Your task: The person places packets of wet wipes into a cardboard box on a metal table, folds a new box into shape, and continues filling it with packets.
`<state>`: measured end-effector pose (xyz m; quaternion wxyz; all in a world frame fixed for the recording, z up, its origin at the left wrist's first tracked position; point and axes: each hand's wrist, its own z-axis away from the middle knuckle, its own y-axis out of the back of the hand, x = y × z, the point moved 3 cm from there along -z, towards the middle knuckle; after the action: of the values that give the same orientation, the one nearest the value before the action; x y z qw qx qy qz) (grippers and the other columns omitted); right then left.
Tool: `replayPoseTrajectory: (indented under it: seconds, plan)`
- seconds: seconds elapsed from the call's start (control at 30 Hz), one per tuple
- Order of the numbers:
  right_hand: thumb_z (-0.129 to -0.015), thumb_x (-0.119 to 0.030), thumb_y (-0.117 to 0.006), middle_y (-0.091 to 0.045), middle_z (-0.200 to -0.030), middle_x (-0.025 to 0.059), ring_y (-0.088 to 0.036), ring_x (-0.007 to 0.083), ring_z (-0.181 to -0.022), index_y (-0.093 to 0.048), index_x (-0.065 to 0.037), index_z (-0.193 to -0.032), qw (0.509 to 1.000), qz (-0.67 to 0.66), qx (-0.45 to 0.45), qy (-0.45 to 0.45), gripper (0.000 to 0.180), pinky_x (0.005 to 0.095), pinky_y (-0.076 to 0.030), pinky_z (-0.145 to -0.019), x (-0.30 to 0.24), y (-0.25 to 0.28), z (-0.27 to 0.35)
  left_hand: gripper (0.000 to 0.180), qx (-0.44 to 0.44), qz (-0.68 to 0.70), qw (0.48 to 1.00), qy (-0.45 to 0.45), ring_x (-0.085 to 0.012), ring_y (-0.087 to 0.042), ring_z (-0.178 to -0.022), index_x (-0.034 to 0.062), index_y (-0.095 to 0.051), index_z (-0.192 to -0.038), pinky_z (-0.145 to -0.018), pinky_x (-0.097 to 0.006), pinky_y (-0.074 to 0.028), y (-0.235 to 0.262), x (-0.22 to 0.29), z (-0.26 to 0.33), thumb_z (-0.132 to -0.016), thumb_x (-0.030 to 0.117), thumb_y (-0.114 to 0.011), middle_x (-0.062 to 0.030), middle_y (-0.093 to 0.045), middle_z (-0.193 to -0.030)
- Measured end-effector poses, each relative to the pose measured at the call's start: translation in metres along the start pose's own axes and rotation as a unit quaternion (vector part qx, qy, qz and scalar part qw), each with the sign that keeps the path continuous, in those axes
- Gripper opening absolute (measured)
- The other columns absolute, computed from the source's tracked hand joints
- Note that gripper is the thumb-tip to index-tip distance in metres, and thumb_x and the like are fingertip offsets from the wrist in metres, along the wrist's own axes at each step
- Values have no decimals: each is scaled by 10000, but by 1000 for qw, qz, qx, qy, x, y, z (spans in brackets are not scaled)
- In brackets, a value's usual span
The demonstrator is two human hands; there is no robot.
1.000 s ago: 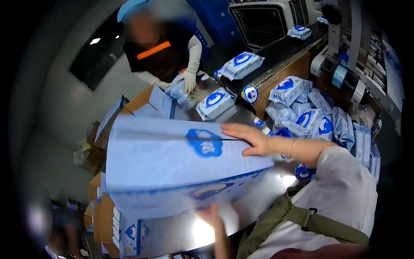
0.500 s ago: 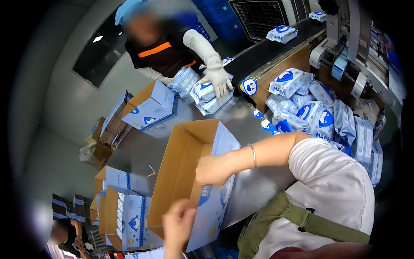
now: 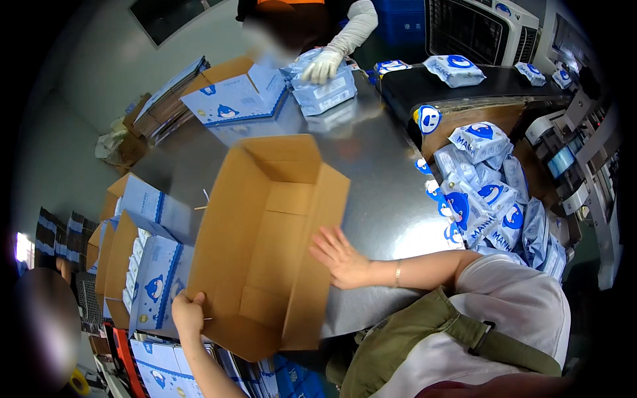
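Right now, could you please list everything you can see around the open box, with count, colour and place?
Open carton: one, brown inside, empty, on the table centre, flaps up.
Metal table: one, grey and shiny, under the carton.
Wipe packs: a heap, too many to count, blue and white, at the table's right edge.
Packs on black belt: about four, blue and white, upper right.
Co-worker's gloved hand: one, white glove, on a stack of packs at the far side.
Printed carton: one, blue and white, far left of the table.
Filled cartons: several, blue and white outside, beside the table's left.
Left hand: grip on the carton's near left corner.
Right hand: flat against the carton's right wall.
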<state>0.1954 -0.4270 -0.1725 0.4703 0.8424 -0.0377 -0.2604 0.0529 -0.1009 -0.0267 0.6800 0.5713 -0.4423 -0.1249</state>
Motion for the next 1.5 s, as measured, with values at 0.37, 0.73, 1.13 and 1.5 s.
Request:
replayPoseTrajectory:
  seconds: [0.37,0.73,1.13,1.5]
  plan:
    - [-650,-26,-642,-224,-1522,175,-164,381,-1422,-289,-106,-1467,991,-60,-48,109,894,501,-191,-1154,42,17,-78,281,34,-11,996,79,-284,-677,-837,-49,-665,-1006,-774,-348,-497,13,-16,-17,-774,97,-727,-189,-704,-898]
    - [-698,-69,-654,-344,-1467,198,-237,340,-1416,-480,-143,-1351,898,423,-13,-117,680,542,-113,-1145,251,182,-152,305,34,18,994,98,-264,-677,-832,-50,-670,-1018,-767,-340,-499,10,-12,-21,-783,139,-721,-177,-709,-913]
    - [-398,-37,-818,-542,-1220,153,-498,382,-1153,-573,-106,-1144,985,44,118,-118,789,418,-409,-995,195,154,-46,366,37,-32,993,108,-346,-668,-907,-19,-686,-1009,-797,-386,-496,11,-21,-21,-767,253,-731,-211,-695,-938]
    - [-791,-305,-676,-604,-1178,120,-588,230,-1096,-454,-4,-1302,708,-701,73,-33,634,382,-454,-966,79,170,-135,400,65,9,995,79,-404,-624,-966,-19,-691,-968,-853,-447,-472,-5,-8,-44,-875,356,-587,-282,-649,-976]
